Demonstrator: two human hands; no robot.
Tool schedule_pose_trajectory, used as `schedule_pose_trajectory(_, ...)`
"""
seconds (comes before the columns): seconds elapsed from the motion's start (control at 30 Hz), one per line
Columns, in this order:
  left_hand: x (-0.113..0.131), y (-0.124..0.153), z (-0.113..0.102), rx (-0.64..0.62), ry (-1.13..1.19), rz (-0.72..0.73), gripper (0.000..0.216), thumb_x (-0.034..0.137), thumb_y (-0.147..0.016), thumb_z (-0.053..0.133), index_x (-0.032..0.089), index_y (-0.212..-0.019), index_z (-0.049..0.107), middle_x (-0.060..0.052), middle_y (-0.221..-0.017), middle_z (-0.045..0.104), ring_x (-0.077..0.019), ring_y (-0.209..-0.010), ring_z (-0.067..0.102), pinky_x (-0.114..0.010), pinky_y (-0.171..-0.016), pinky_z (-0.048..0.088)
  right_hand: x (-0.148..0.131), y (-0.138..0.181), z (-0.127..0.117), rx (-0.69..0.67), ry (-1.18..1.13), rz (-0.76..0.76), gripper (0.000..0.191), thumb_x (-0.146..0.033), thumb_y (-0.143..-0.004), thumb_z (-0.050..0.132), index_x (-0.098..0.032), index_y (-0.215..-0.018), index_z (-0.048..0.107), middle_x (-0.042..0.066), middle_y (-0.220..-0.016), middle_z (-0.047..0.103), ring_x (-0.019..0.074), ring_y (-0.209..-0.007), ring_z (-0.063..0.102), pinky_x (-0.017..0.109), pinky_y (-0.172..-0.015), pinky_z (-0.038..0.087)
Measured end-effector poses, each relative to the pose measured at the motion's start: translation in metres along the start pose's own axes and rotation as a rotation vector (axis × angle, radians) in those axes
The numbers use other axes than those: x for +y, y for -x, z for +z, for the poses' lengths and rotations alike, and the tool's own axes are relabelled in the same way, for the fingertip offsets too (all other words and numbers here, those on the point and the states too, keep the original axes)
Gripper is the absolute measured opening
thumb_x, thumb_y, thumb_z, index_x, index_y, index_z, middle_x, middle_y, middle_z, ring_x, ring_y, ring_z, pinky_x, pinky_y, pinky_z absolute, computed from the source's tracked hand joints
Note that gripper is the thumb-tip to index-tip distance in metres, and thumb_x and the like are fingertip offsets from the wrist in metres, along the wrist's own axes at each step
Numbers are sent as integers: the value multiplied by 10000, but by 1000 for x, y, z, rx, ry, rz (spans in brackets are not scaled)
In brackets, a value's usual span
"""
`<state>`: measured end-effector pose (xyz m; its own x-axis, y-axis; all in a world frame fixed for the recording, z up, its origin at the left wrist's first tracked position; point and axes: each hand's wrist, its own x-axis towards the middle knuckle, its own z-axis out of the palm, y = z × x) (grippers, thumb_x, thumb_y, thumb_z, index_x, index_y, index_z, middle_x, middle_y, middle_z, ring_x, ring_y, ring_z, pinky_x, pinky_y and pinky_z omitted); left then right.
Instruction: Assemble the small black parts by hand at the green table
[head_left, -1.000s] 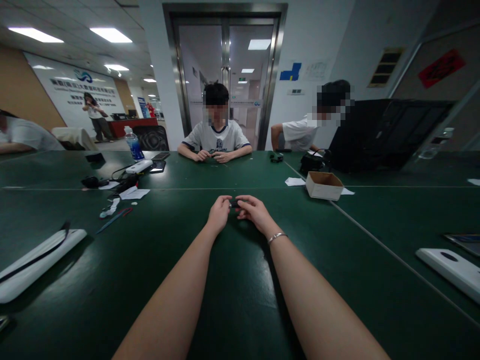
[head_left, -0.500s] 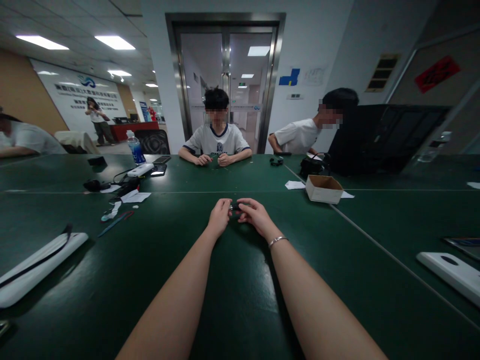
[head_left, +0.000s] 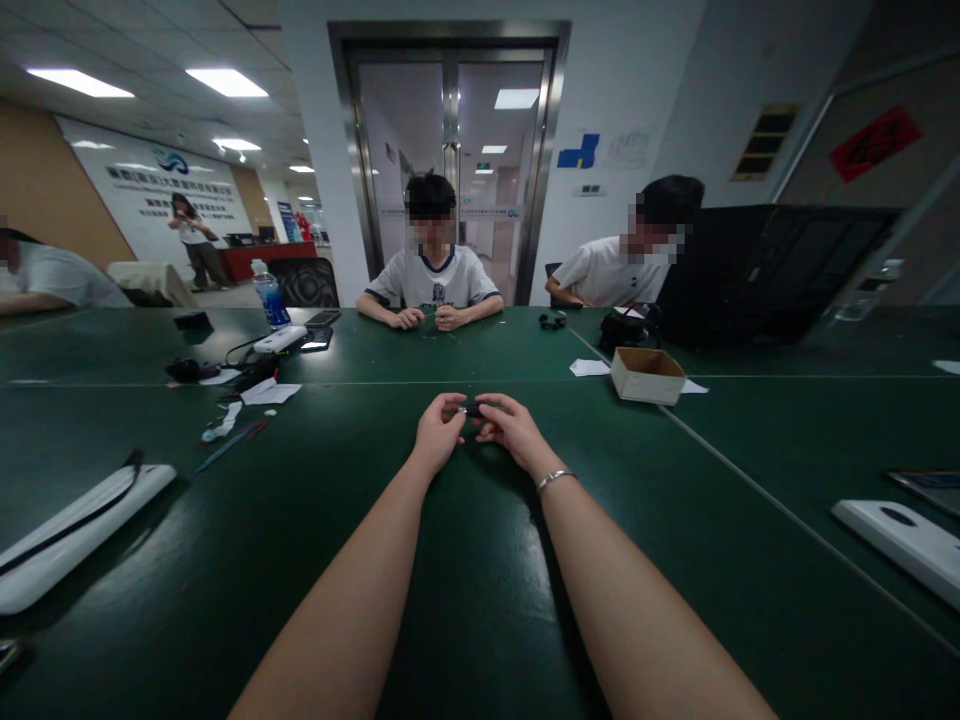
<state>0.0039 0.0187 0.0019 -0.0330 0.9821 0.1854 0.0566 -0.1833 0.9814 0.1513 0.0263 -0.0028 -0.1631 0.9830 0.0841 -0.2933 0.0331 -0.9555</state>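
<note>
A small black object with a shiny, metal-looking end (head_left: pixel 472 410) is held just above the green table, between my two hands. Its exact kind is too small to make out. My left hand (head_left: pixel 438 436) pinches the shiny end with thumb and fingers. From the other side, my right hand (head_left: pixel 513 430) grips the black end between thumb and forefinger, its other fingers curled below. A silver bracelet (head_left: pixel 556 480) circles my right wrist. Fingertips hide part of the object.
An open cardboard box (head_left: pixel 648 380) stands right of my hands, beside white papers (head_left: pixel 590 368). Leftward lie cables, papers and a blue strap-like strip (head_left: pixel 225 447). White devices (head_left: pixel 82 535) rest at both sides. Across the green table (head_left: pixel 480 560) sits a person (head_left: pixel 431 280); another leans at right.
My left fingers have shifted slightly at the shiny end, and the black object sits a little more level. The person at the right has turned and moved slightly left.
</note>
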Motion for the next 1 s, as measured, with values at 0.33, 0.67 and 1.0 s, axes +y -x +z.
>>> schedule_pose_trajectory(0.33,0,0,-1,-40,10,46,185,193,-789,619,124,-958,650,-88,-906,661,-145,-746,606,-166,-487,480,-4,3,1,48,-71,-19,375,-207,-710,717,-233,-1034,530,-42,-759,599,109,-528,610,254,-511,584)
schedule_pose_trajectory(0.67,-6,-3,0,-16,-9,87,220,307,-780,652,132,-912,658,-77,-857,665,-159,-743,607,-187,-496,472,-5,0,3,5,-22,14,341,-243,-749,696,-210,-1045,529,-86,-592,537,65,-381,450,276,-486,589)
schedule_pose_trajectory(1.0,-6,-2,-4,46,-393,95,457,504,-896,421,164,-646,597,-32,-612,579,-148,-575,515,-246,-520,325,-3,1,-2,-99,1,11,225,-216,-754,647,-177,-974,629,-24,-620,595,77,-436,502,267,-542,579)
